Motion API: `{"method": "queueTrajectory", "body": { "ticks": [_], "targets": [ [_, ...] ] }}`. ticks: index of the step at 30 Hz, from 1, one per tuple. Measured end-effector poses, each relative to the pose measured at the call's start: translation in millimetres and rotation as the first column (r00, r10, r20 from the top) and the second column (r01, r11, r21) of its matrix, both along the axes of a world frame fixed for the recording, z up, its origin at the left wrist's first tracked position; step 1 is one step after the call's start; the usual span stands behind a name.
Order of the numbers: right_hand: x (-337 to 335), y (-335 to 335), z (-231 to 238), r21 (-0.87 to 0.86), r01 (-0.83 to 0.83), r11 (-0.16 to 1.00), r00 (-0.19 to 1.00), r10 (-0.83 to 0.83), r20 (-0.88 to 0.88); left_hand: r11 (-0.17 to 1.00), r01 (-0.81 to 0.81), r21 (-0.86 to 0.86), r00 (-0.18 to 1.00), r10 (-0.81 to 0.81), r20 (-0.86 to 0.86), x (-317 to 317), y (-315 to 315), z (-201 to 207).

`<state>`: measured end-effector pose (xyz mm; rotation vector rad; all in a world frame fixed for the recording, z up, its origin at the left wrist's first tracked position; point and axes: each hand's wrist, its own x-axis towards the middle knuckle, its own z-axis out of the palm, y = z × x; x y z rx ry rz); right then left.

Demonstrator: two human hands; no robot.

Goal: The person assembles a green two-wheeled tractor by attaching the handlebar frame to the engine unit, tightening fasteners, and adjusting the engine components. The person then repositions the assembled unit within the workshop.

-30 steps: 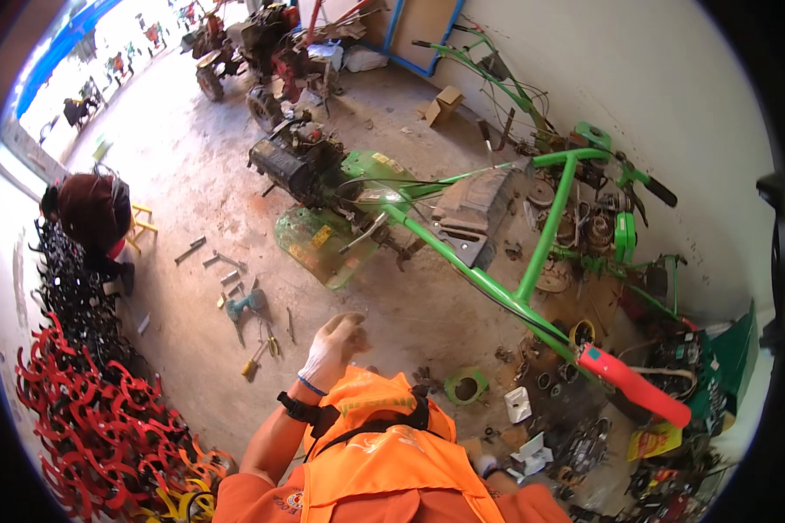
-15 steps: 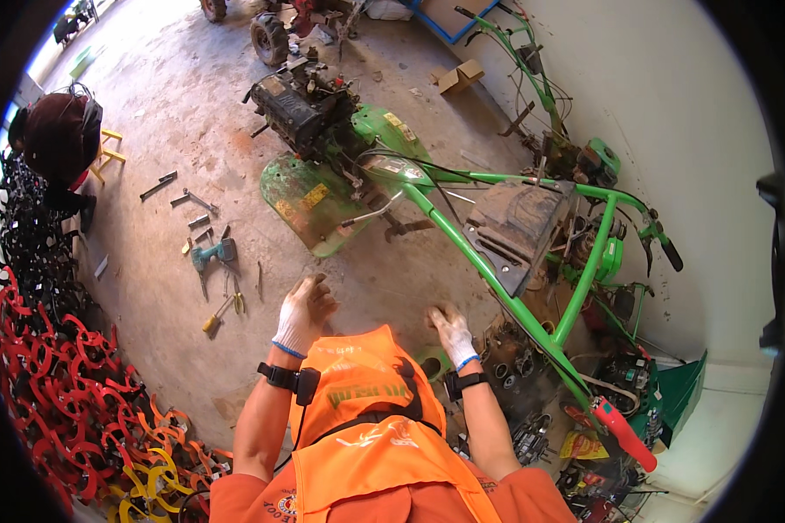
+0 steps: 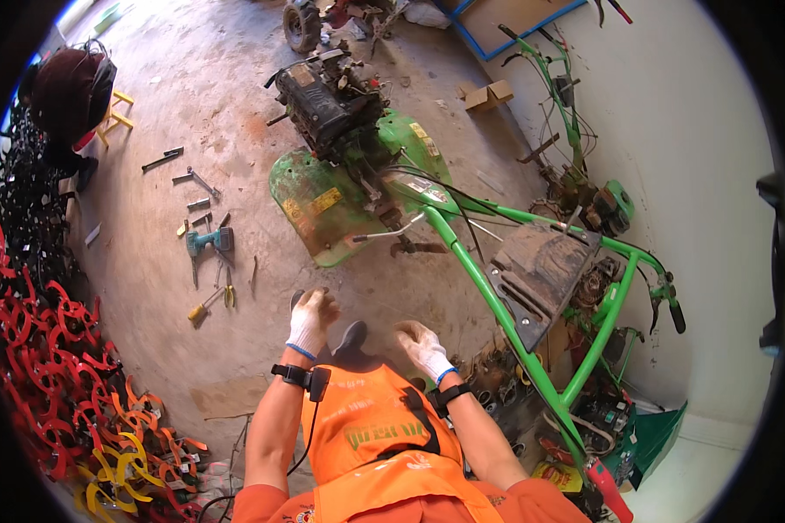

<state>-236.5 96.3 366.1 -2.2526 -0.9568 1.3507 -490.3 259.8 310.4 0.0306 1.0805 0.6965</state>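
Note:
My left hand (image 3: 312, 324), in a white knit glove with a blue cuff edge and soiled fingertips, hovers above the concrete floor. Its fingers are loosely bent, with nothing visible in them. My right hand (image 3: 423, 347), gloved alike, is open and holds nothing visible. A dark shoe (image 3: 352, 336) of mine shows between the hands. Ahead stands a walking tractor with a green handlebar frame (image 3: 484, 288), a dirty black engine (image 3: 317, 105) and a green fender (image 3: 310, 205); neither hand touches it. Left of my hands lie a teal power drill (image 3: 208, 243), a yellow-handled screwdriver (image 3: 198, 312) and pliers (image 3: 229, 295).
Several wrenches and sockets (image 3: 199, 204) lie beyond the drill. Piled red, yellow and black curved blades (image 3: 52, 349) line the left side. A person in dark clothes (image 3: 70, 100) is near a yellow stool (image 3: 118, 113). A cardboard box (image 3: 487, 95) and machine parts (image 3: 606, 410) lie along the right wall.
My view has shifted, and the walking tractor now appears farther right. My right hand has come nearer my left, and my shoes have come into view.

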Motion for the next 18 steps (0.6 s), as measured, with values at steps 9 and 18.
{"method": "queueTrajectory", "body": {
  "ticks": [9, 18],
  "targets": [
    [10.2, 42.0, -87.0, 0.048, 0.212, 0.976, 0.977, -0.211, -0.038, 0.988, 0.146, 0.054, 0.989, -0.143, -0.043, 33.3, 37.2, -93.6],
    [43.3, 197.2, -264.4, 0.36, 0.054, 0.932, 0.91, -0.194, 0.367, 0.929, 0.226, 0.294, 0.972, -0.235, -0.004, 52.9, 81.5, -184.8]
  ]
}}
